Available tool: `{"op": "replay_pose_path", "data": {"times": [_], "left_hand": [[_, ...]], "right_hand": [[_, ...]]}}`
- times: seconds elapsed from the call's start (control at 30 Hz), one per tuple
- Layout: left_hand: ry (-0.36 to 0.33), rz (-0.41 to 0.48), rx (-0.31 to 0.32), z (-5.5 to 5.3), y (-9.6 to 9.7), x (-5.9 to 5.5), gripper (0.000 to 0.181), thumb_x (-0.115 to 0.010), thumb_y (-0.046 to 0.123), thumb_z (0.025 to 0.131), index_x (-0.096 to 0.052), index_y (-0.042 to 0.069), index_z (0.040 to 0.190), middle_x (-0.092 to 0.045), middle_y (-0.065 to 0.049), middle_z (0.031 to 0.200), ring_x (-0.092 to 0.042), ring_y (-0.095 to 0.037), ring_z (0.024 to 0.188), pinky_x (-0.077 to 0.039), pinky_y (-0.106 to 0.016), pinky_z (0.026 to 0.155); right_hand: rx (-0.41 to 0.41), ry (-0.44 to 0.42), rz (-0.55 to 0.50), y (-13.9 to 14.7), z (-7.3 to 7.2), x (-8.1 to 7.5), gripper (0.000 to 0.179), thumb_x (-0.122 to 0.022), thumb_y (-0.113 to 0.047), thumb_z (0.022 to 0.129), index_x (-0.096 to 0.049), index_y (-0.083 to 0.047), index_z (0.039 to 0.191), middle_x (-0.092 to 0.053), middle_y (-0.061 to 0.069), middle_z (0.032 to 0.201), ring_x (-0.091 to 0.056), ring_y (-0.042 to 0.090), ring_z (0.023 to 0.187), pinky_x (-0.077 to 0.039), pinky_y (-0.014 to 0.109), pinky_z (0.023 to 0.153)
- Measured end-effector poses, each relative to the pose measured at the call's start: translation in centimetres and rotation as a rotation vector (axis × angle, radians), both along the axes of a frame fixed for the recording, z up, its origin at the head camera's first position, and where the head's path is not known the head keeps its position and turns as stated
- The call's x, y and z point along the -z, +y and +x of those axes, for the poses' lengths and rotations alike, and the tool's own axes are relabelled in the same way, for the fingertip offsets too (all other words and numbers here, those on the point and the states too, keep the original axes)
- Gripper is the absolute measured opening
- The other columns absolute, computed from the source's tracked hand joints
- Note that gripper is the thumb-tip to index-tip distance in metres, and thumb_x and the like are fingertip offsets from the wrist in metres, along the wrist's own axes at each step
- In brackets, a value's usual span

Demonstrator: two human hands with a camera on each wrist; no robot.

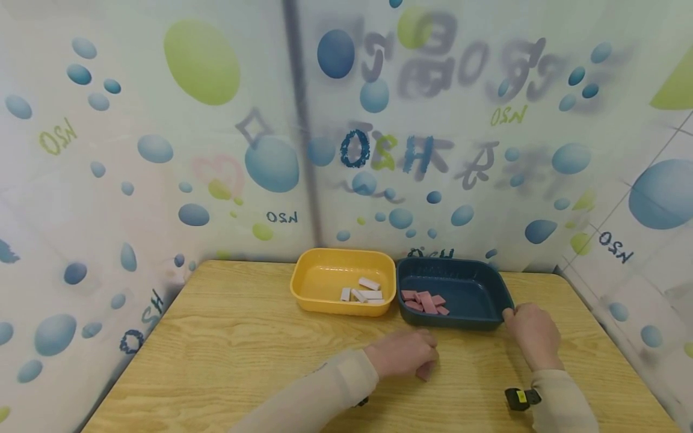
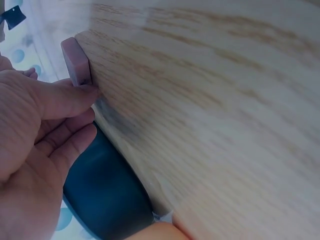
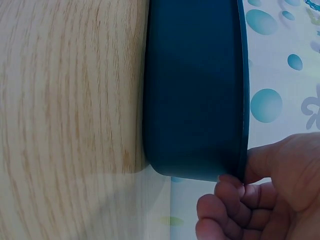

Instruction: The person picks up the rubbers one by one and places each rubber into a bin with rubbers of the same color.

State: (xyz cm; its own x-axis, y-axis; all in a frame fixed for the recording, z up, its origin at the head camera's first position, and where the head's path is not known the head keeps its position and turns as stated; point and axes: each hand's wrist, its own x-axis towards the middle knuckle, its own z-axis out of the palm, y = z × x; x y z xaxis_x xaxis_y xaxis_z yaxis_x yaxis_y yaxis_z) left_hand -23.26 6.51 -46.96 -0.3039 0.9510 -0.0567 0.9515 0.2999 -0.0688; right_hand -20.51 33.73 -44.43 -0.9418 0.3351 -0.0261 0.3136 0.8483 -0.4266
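My left hand point(image 1: 402, 352) is low over the table, in front of the blue tray. Its thumb and fingertips pinch one end of a pink rectangular block point(image 2: 76, 61), whose other end sticks out past the fingers, close to the wood. In the head view that pink block point(image 1: 425, 370) shows just below the fingers. My right hand point(image 1: 533, 334) grips the near right corner of the dark blue tray point(image 1: 473, 296), thumb and curled forefinger on its rim, as the right wrist view shows. Several pink blocks point(image 1: 428, 302) lie in the tray's left part.
A yellow tray point(image 1: 322, 278) stands left of the blue one, their sides close together, with several white blocks point(image 1: 370, 294) inside. Both trays are at the back of the wooden table point(image 1: 227, 349). Behind them hangs a patterned curtain point(image 1: 227, 156), which also closes in both sides.
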Motion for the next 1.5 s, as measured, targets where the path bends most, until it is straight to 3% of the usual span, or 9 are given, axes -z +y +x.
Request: {"op": "replay_pose_path", "data": {"times": [0.3,0.53,0.8,0.93,1.2,1.5], "left_hand": [[0.029,0.002,0.003,-0.14,0.01,0.16,0.021,-0.080,0.011,0.088,-0.077,0.026,0.103,-0.062,0.013,0.097,-0.055,-0.002,0.093,-0.044,-0.011,0.078],[-0.017,0.016,-0.012,-0.14,0.05,-0.02,0.011,-0.078,0.019,0.092,-0.079,0.027,0.100,-0.064,0.014,0.093,-0.056,0.000,0.091,-0.042,-0.008,0.075],[-0.013,0.022,-0.045,0.00,0.03,-0.44,0.011,-0.075,0.025,0.096,-0.080,0.025,0.105,-0.064,0.012,0.092,-0.054,-0.003,0.086,-0.044,-0.012,0.074],[-0.044,0.062,-0.040,-0.11,0.01,-0.28,0.017,-0.068,0.034,0.099,-0.081,0.023,0.100,-0.065,0.012,0.086,-0.052,-0.002,0.080,-0.041,-0.012,0.068],[-0.043,0.097,-0.029,-0.41,-0.16,-0.10,0.027,-0.060,0.041,0.102,-0.083,0.027,0.107,-0.066,0.014,0.089,-0.051,-0.002,0.081,-0.037,-0.011,0.066],[-0.081,0.125,-0.066,-0.54,-0.25,-0.13,0.028,-0.061,0.043,0.101,-0.083,0.027,0.106,-0.069,0.014,0.092,-0.053,-0.001,0.084,-0.041,-0.011,0.073]], "right_hand": [[0.006,0.011,0.003,-0.05,0.03,-0.01,0.038,-0.045,-0.018,0.095,-0.040,-0.013,0.057,-0.038,0.002,0.057,-0.039,0.019,0.053,-0.032,0.030,0.047],[0.015,0.003,-0.002,0.01,-0.01,0.01,0.039,-0.045,-0.018,0.096,-0.040,-0.013,0.057,-0.038,0.002,0.057,-0.039,0.019,0.054,-0.032,0.031,0.047],[0.008,0.001,0.001,0.06,-0.04,0.03,0.041,-0.045,-0.018,0.097,-0.042,-0.012,0.057,-0.039,0.001,0.057,-0.041,0.019,0.053,-0.033,0.030,0.047],[0.008,0.003,0.000,0.07,-0.07,0.02,0.041,-0.045,-0.019,0.098,-0.042,-0.012,0.058,-0.040,0.002,0.057,-0.042,0.020,0.053,-0.033,0.031,0.047],[-0.001,0.010,0.004,0.12,-0.11,0.01,0.040,-0.045,-0.019,0.097,-0.042,-0.012,0.058,-0.040,0.002,0.057,-0.042,0.020,0.053,-0.033,0.031,0.047],[0.000,0.002,0.002,0.09,-0.08,0.04,0.040,-0.046,-0.019,0.097,-0.042,-0.012,0.057,-0.040,0.003,0.057,-0.042,0.020,0.053,-0.033,0.031,0.047]]}}
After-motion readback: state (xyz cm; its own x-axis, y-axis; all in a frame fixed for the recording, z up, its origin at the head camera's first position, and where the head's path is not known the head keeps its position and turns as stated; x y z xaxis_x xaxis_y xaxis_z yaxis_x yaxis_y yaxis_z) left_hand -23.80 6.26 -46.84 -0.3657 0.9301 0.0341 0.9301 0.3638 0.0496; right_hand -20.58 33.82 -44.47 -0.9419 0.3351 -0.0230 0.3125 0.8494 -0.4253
